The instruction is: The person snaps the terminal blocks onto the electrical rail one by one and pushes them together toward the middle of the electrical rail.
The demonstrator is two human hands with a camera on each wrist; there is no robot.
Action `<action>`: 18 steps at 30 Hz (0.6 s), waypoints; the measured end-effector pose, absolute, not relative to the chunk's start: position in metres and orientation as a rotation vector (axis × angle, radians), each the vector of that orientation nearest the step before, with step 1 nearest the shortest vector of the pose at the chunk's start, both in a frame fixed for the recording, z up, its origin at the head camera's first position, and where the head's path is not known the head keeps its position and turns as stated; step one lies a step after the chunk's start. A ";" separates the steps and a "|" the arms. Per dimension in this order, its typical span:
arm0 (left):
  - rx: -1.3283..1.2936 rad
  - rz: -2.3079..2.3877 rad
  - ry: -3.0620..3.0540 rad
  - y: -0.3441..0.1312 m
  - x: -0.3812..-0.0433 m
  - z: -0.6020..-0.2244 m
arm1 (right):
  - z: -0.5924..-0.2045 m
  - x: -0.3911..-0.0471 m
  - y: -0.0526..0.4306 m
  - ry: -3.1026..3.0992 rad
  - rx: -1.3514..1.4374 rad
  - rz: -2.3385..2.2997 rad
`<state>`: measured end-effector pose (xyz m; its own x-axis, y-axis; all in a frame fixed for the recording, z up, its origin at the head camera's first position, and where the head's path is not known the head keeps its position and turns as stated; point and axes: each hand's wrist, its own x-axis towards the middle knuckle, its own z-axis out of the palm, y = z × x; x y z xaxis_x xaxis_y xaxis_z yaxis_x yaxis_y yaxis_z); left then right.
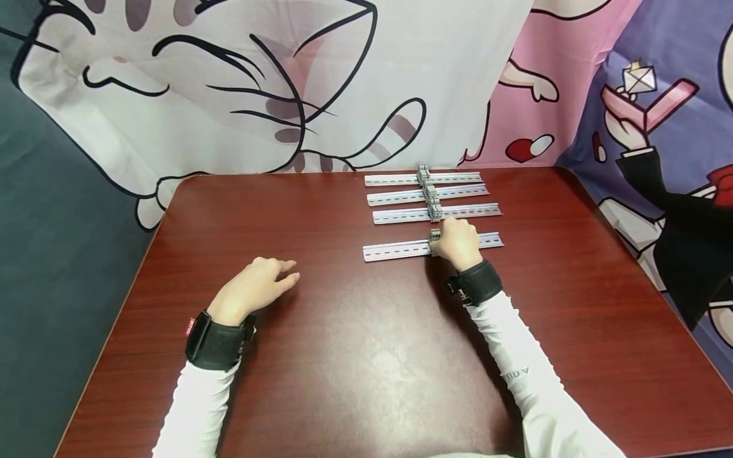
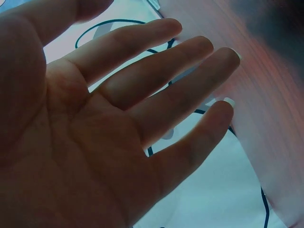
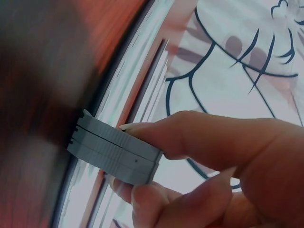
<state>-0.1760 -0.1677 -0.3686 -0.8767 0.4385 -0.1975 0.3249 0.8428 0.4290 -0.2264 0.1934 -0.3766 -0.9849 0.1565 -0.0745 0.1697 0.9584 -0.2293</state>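
Note:
My right hand (image 1: 459, 243) pinches a grey DIN rail terminal block (image 3: 114, 147) between thumb and fingers. The block sits at the nearest slotted metal DIN rail (image 1: 397, 250), right of its middle; in the head view the hand covers part of both. Farther back, three more rails lie roughly parallel, with grey terminal blocks (image 1: 433, 208) across them in a line. Off to the left, my left hand (image 1: 252, 291) is held over the table, holding nothing. Its fingers (image 2: 166, 71) are extended and spread in the left wrist view.
The reddish-brown wooden table (image 1: 321, 356) carries the rails near its back edge. A cartoon-printed curtain (image 1: 446, 83) hangs right behind that edge and continues along the right side. Dark green floor (image 1: 69, 305) shows at the left.

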 end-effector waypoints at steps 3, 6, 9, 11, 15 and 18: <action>0.577 0.554 2.721 -0.168 -0.175 -0.370 | -0.377 -0.231 0.198 3.041 0.274 -0.369; 0.561 0.552 2.716 -0.169 -0.175 -0.371 | -0.376 -0.235 0.201 3.033 0.274 -0.372; 0.550 0.558 2.715 -0.169 -0.174 -0.371 | -0.374 -0.238 0.204 3.027 0.271 -0.385; 0.544 0.559 2.716 -0.170 -0.174 -0.371 | -0.374 -0.240 0.206 3.027 0.266 -0.395; 0.541 0.554 2.716 -0.171 -0.174 -0.370 | -0.375 -0.245 0.211 3.031 0.266 -0.403; 0.542 0.550 2.713 -0.171 -0.175 -0.370 | -0.377 -0.248 0.214 3.020 0.277 -0.409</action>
